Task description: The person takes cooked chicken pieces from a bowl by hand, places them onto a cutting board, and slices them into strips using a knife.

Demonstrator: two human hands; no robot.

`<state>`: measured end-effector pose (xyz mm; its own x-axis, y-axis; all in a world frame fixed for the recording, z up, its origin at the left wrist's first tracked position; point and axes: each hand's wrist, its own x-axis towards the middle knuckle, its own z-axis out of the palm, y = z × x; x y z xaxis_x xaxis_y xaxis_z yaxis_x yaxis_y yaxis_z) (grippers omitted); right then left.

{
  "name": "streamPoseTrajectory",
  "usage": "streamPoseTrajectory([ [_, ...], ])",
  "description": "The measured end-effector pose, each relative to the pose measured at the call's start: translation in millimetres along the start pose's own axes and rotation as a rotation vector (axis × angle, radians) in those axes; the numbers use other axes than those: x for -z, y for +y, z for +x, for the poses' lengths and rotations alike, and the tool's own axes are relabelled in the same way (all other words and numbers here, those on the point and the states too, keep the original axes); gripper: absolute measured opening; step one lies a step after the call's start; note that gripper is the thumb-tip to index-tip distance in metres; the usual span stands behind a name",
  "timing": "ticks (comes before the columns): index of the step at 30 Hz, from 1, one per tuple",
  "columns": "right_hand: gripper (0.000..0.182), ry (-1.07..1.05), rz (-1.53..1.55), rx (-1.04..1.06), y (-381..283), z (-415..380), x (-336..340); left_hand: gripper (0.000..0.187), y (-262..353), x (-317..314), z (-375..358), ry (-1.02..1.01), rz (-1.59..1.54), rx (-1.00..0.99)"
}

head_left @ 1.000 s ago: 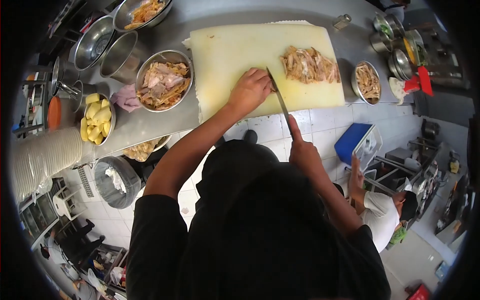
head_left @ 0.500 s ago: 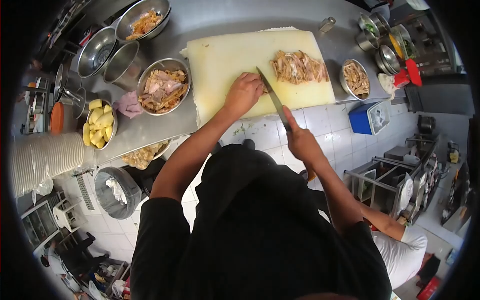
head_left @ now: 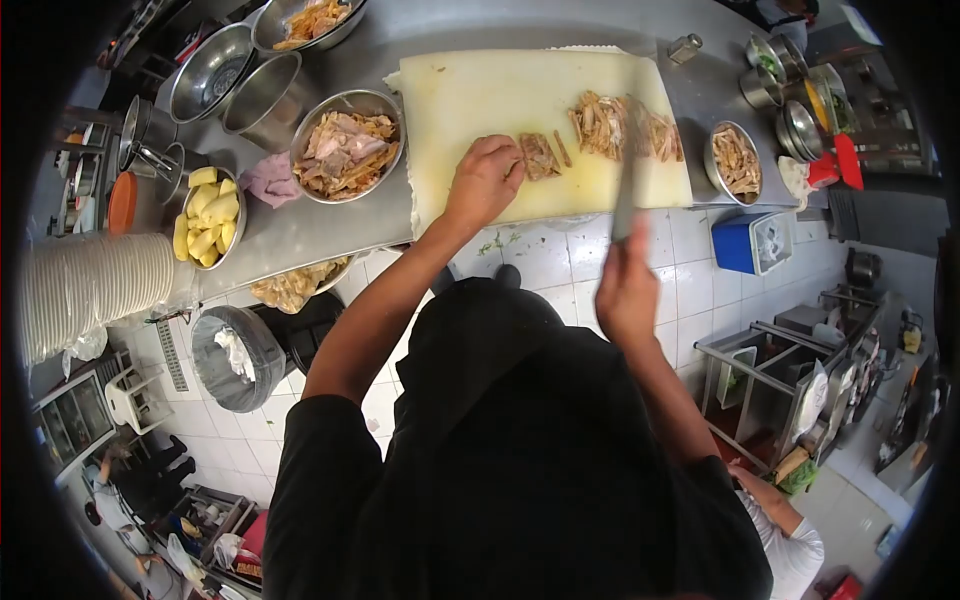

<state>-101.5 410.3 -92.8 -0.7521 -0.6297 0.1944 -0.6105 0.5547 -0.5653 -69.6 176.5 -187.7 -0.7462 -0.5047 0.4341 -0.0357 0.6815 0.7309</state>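
On the pale cutting board (head_left: 455, 90), my left hand (head_left: 487, 177) has its fingers curled together, fingertips right at the left edge of a flat piece of cooked meat (head_left: 541, 157). A thin cut strip (head_left: 563, 149) lies just right of that piece. My right hand (head_left: 628, 285) is wrapped round the handle of a long knife (head_left: 627, 185), whose blade is smeared by motion. The blade overlaps a heap of sliced meat (head_left: 598, 125) at the board's right side. What my left fingers may pinch is hidden.
Left of the board stand a metal bowl of meat (head_left: 346, 150), a bowl of peeled potatoes (head_left: 213, 218) and a pink cloth (head_left: 270, 181). A small bowl of sliced meat (head_left: 735, 164) sits at the right, above a blue bin (head_left: 737, 241). A person (head_left: 785, 530) is behind at right.
The knife has moved right, away from my left hand to over the sliced heap. A meat piece and a cut strip now show beside my left fingers. The view has shifted slightly.
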Motion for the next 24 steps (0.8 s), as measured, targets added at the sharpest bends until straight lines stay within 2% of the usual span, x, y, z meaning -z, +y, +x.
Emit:
streamPoseTrajectory([
  [1,0.071,-0.384,-0.198,-0.076,6.7,4.0,-4.4,0.01,1.0,-2.9,0.0,0.004,-0.015,-0.001],
  [2,0.077,-0.542,-0.268,-0.163,21.2,-0.4,-17.8,0.009,2.7,-6.1,0.2,0.011,-0.029,-0.001],
  [5,0.081,-0.504,-0.18,-0.097,20.2,-2.9,-16.0,0.013,7.6,-9.5,4.3,-0.017,0.016,-0.079],
  [8,0.077,-0.478,-0.175,-0.079,21.9,3.0,-12.8,0.014,8.2,-13.6,9.2,-0.111,0.019,-0.047],
  [14,0.068,-0.328,-0.094,-0.015,13.9,8.5,-2.7,0.013,4.7,-1.2,2.3,-0.031,-0.021,0.011],
  [17,0.066,-0.415,-0.094,-0.097,-8.9,11.2,6.7,0.011,0.4,8.5,0.1,0.0,0.029,0.057],
  [21,0.067,-0.105,0.048,-0.031,-20.7,10.7,5.8,0.009,-1.0,15.7,-1.3,0.033,0.016,0.072],
  [24,0.071,-0.471,-0.26,-0.126,-3.1,5.5,-17.5,0.01,0.2,9.0,-3.4,0.023,-0.004,0.05],
])
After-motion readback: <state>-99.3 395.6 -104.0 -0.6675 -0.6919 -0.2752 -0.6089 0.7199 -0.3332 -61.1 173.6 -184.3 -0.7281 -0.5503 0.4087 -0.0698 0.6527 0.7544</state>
